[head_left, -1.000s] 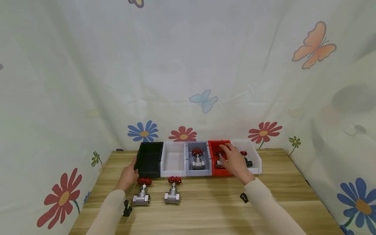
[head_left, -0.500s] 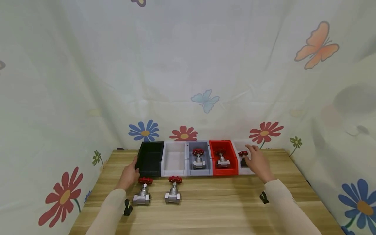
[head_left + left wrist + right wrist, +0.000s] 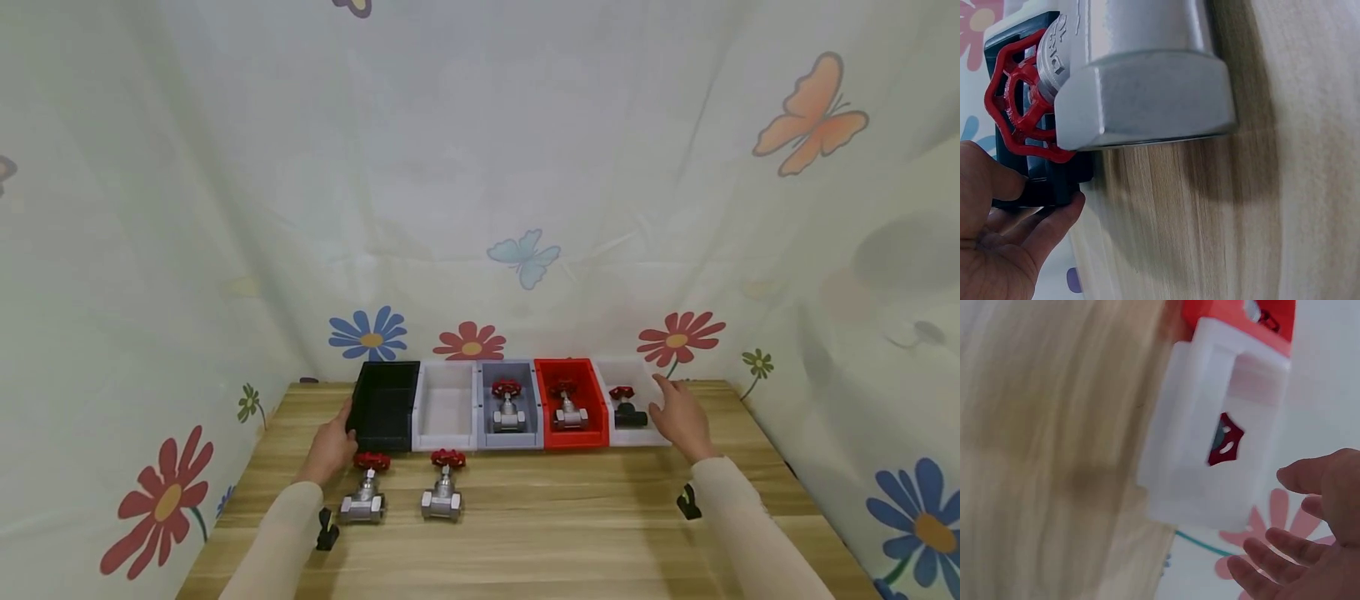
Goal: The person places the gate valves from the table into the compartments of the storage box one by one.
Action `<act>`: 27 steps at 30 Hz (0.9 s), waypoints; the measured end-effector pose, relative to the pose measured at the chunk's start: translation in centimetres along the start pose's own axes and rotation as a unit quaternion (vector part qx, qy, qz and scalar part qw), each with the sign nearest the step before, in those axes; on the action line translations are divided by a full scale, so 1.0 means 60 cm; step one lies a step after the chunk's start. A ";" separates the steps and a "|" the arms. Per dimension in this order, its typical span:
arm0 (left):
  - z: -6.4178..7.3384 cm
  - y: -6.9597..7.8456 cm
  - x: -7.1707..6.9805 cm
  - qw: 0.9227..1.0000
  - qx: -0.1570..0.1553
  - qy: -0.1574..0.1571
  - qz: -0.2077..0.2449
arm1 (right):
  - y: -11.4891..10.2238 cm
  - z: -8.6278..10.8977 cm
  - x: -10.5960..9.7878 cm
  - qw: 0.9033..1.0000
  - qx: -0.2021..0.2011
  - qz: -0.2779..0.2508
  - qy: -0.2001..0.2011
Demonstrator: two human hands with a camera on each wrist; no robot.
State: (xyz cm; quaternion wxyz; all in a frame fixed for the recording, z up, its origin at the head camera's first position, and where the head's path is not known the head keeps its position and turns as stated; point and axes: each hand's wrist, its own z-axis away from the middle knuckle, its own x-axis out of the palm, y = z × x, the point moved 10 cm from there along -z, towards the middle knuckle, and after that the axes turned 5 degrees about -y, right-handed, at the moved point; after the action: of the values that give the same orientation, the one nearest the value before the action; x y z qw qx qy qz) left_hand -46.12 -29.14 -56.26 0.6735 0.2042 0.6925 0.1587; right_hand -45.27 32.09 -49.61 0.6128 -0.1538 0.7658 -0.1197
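My left hand (image 3: 330, 448) grips the side of the black bin (image 3: 382, 412) at the row's left end, its thumb over the wall and fingers outside, as the left wrist view shows. Right by it stands a steel gate valve (image 3: 363, 504) with a red handwheel (image 3: 1021, 103), large in that view. My right hand (image 3: 684, 419) is beside the right-end white bin (image 3: 1188, 469), fingers spread loosely and holding nothing. Inside that bin sits a dark-bodied valve (image 3: 631, 417) with a red handwheel; in the right wrist view only the handwheel (image 3: 1227, 440) shows well.
Between the end bins stand a white bin (image 3: 446, 408), a grey bin (image 3: 510, 442) and a red bin (image 3: 577, 438). The grey and red ones each hold a steel valve. A second steel valve (image 3: 442, 502) stands on the wooden table (image 3: 525, 533), before the row. A flowered curtain hangs behind.
My right hand has moved right, from over the red bin, past the white bin's valve, to that bin's right side. The left hand has stayed on the black bin.
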 end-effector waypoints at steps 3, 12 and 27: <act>0.001 0.003 -0.002 1.000 0.002 0.001 -0.002 | 0.014 0.003 0.010 1.000 0.001 -0.001 -0.012; 0.000 -0.002 -0.001 1.000 0.003 -0.001 -0.008 | 0.029 0.014 0.023 0.999 -0.017 -0.027 0.009; 0.003 0.007 -0.002 1.000 -0.003 -0.007 -0.002 | 0.050 0.014 0.044 0.999 0.018 -0.039 -0.002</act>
State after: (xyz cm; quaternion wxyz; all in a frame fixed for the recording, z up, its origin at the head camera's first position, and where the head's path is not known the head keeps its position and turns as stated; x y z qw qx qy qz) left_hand -45.91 -28.84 -55.98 0.6792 0.2022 0.6876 0.1582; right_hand -45.25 33.87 -53.32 0.6121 -0.1728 0.7556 -0.1569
